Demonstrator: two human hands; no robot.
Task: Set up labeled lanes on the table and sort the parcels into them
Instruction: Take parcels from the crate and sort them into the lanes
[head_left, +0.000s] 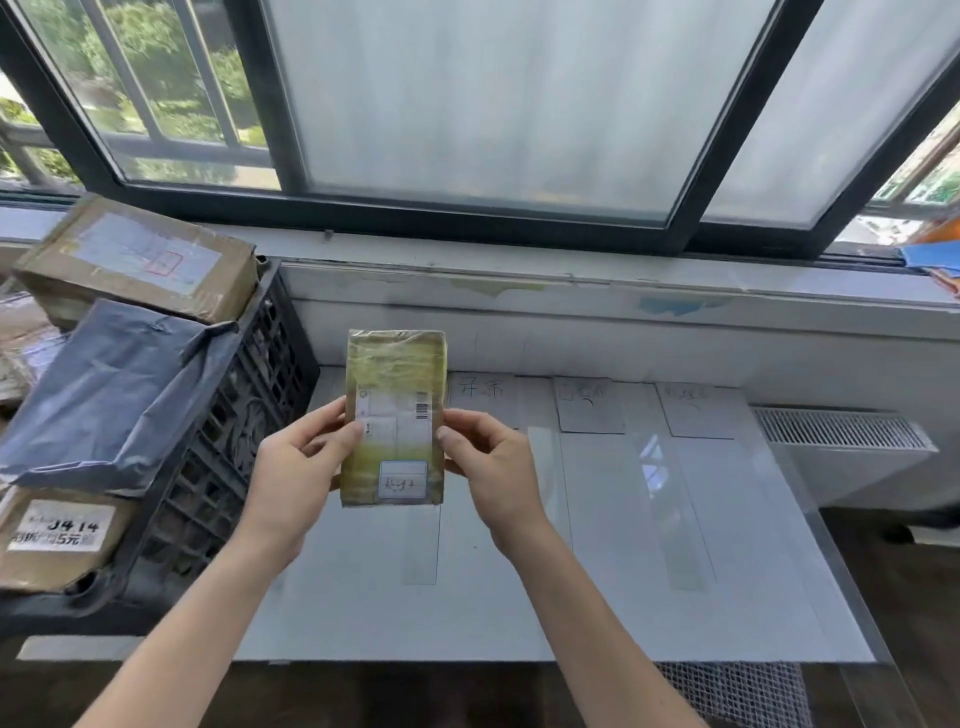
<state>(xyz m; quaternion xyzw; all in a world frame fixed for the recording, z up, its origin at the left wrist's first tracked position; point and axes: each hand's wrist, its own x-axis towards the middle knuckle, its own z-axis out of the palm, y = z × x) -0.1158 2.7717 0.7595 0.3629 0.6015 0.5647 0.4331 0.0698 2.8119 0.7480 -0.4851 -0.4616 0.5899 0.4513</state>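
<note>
head view: parcel (393, 415), brown and wrapped in shiny clear tape, is held upright in the air over the left part of the table (613, 613). its printed label and a small handwritten sticker face the camera. left hand (296, 467) pinches the parcel's left edge between thumb and fingers. right hand (488, 465) pinches the right edge the same way.

behind it, along the table's far edge, lie paper cards with handwriting too faint to read: left card (480, 395) just beside the parcel, middle card (589, 405) and right card (696, 410). tape strips (680, 545) run from the cards toward the near edge.

left of these stands a black crate (228, 441). it holds a grey bag (114, 389), a brown box (140, 260) at the back and a stickered box (57, 535) marked j414 at the near end. beyond the table is a window (519, 104) with frosted panes.
</note>
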